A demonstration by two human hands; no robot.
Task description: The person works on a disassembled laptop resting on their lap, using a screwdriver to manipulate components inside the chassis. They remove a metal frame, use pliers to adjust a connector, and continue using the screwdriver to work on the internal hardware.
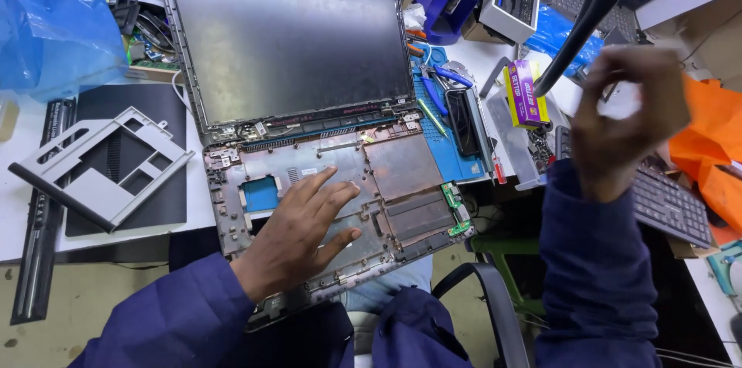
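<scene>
An opened, stripped laptop lies in front of me. Its dark screen [290, 47] is tilted back, and its bare base shell [402, 175] shows copper-coloured shielding and a small green board at the right edge. My left hand [297, 233] rests flat on the base shell with its fingers spread and holds nothing. My right hand [622, 117] is raised at the right above a black keyboard [668, 202]. Its fingers curl towards the thumb and it is blurred, so I cannot tell whether anything small is pinched in it.
A grey plastic frame [100, 163] lies on a black panel at the left, beside a long black strip [39, 260]. A blue mat [452, 159] with pliers [440, 82], a purple box [525, 93] and a black hose [587, 20] crowd the right. A blue bag [54, 20] and orange plastic [711, 151] fill the corners.
</scene>
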